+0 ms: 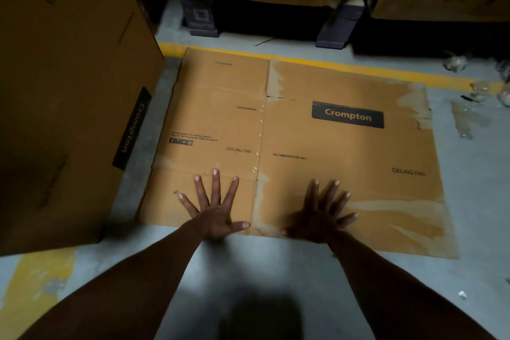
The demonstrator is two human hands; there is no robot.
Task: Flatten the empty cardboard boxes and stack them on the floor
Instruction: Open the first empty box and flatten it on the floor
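head view: flattened box (317, 146) is laid on the floor (248, 270), long axis running left to right; left hand (214, 212) and right hand (321, 219) are pressed on its near edge, fingers splayed, nothing gripped; upright box (63, 91) is nearer the left hand

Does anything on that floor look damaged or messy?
Yes. The flattened brown cardboard box has pale torn patches where its surface was ripped away, mostly along its far right edge. Crumpled clear plastic scraps litter the grey floor to its right.
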